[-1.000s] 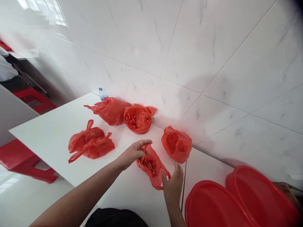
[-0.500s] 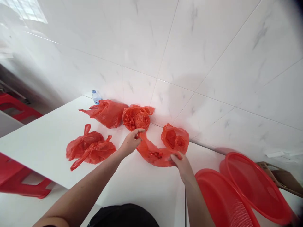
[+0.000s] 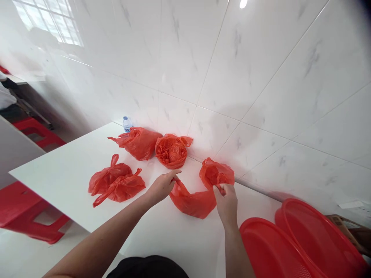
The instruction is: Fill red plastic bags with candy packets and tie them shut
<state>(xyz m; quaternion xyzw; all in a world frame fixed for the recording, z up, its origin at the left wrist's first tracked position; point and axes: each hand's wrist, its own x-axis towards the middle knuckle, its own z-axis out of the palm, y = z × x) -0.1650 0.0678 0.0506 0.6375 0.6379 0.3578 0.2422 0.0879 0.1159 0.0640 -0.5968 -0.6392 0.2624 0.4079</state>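
Note:
Between my hands hangs a red plastic bag (image 3: pixel 193 204) just over the white table. My left hand (image 3: pixel 164 185) pinches its left handle. The right handle is gripped in my right hand (image 3: pixel 226 199), fingers curled round it. What lies inside the bag is hidden now by its side. Right behind my right hand stands another red bag (image 3: pixel 216 173), its mouth open. Beyond my left hand sits an open red bag (image 3: pixel 171 151) with crumpled red contents that I cannot make out.
A full red bag (image 3: pixel 140 143) leans by the wall beside a water bottle (image 3: pixel 126 124). Tied red bags (image 3: pixel 117 181) lie on the white table (image 3: pixel 72 170) at left. Red plastic baskets (image 3: pixel 266 243) stand at right. A red stool (image 3: pixel 31 212) is at lower left.
The bag's handles have been drawn up and its mouth narrowed, so the small shiny red things inside no longer show. My right hand has closed tighter round its handle. The camera view has shifted.

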